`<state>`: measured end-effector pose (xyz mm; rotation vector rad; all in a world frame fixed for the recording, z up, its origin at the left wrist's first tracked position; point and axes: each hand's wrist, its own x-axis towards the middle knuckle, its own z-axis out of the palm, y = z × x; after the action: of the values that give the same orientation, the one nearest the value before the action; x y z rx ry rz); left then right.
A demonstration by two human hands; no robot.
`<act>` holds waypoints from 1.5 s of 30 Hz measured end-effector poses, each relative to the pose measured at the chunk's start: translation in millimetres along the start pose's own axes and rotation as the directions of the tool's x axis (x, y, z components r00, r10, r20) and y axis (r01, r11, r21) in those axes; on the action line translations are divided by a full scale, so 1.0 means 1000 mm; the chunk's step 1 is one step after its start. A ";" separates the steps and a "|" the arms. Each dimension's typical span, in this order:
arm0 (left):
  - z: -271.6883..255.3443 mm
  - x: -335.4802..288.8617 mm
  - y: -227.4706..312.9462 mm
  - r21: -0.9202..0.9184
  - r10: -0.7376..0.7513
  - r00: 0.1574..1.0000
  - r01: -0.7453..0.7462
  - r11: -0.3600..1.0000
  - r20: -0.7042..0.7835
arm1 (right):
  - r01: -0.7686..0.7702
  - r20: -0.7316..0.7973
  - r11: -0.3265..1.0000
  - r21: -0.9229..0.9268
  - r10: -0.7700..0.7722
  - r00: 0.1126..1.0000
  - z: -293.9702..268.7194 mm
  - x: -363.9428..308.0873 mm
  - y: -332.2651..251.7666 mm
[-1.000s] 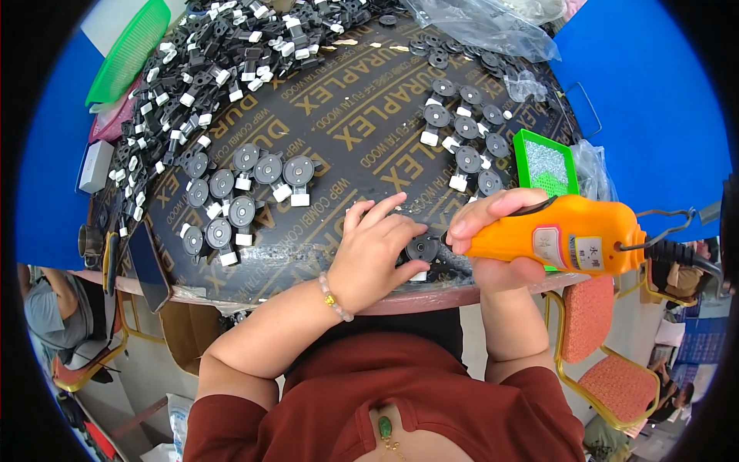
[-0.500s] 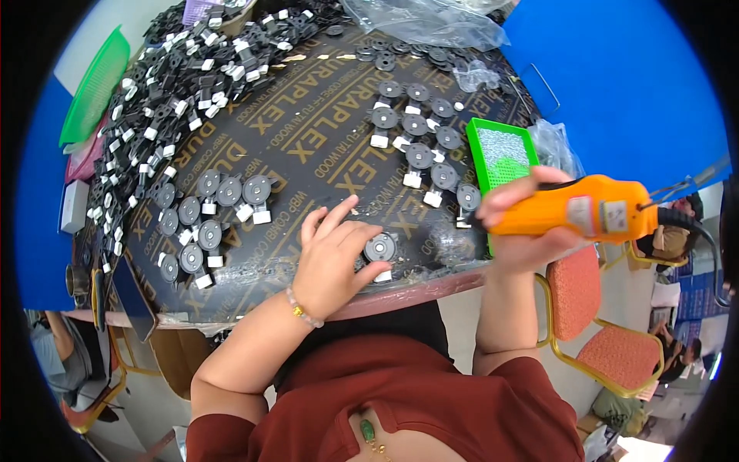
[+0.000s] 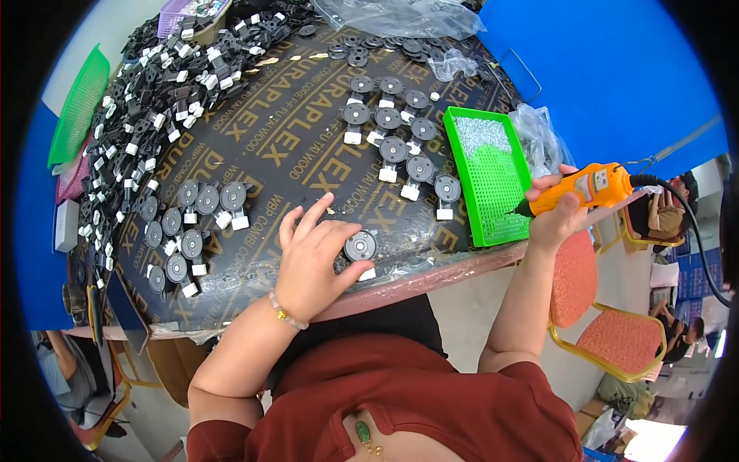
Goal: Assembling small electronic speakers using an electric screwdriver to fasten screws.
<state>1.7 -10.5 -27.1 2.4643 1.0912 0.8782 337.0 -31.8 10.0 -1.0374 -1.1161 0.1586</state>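
My left hand (image 3: 314, 260) is by the table's near edge, thumb and index finger closed on opposite edges of a black disc part (image 3: 360, 246) with a white block. Its other fingers are stretched and raised. My right hand (image 3: 560, 215) is wrapped around an orange electric screwdriver (image 3: 583, 190) with a black cable. The screwdriver's tip points left, above the green perforated tray (image 3: 479, 236). Small silvery pieces, too small to identify, fill the tray's far end.
Assembled disc parts stand in groups at left (image 3: 207, 199) and right of centre (image 3: 393, 148). A large heap of black-and-white pieces (image 3: 165, 100) covers the far left. Loose black discs (image 3: 358, 57) and clear plastic (image 3: 408, 17) lie at the back. Chairs (image 3: 622, 343) stand at right.
My right hand has moved right and slightly down with the screwdriver, now over the tray's near end. The view has shifted; my left hand keeps its place around the disc part.
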 end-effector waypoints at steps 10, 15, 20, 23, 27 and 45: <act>-0.001 0.000 0.001 0.002 0.007 1.000 -0.007 1.000 -0.002 | 0.018 -0.034 0.999 -0.033 -0.019 0.999 0.002 -0.004 -0.003; -0.002 0.000 0.000 -0.002 -0.007 1.000 0.007 1.000 0.001 | 0.035 -0.067 0.999 -0.001 -0.035 0.997 0.002 0.002 -0.009; -0.002 0.000 0.001 -0.061 -0.073 0.997 0.075 0.995 0.036 | 0.043 -0.006 0.946 0.323 -0.044 0.999 0.032 -0.007 -0.052; -0.001 -0.001 -0.001 -0.098 -0.114 0.993 0.117 0.988 0.033 | 0.016 0.200 0.829 0.559 -0.153 0.968 0.084 -0.024 -0.070; -0.001 -0.003 -0.003 -0.079 -0.086 0.995 0.089 0.993 0.044 | -0.330 0.451 0.746 0.578 0.045 0.891 0.135 -0.050 -0.073; -0.001 -0.003 -0.005 -0.125 -0.054 0.999 0.054 0.991 0.004 | -0.385 0.585 0.814 0.435 0.069 0.808 0.166 -0.073 -0.063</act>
<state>-3.4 -9.8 -29.9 2.3222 1.0639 0.9008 147.2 -8.3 17.3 -0.6147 -1.3376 0.9813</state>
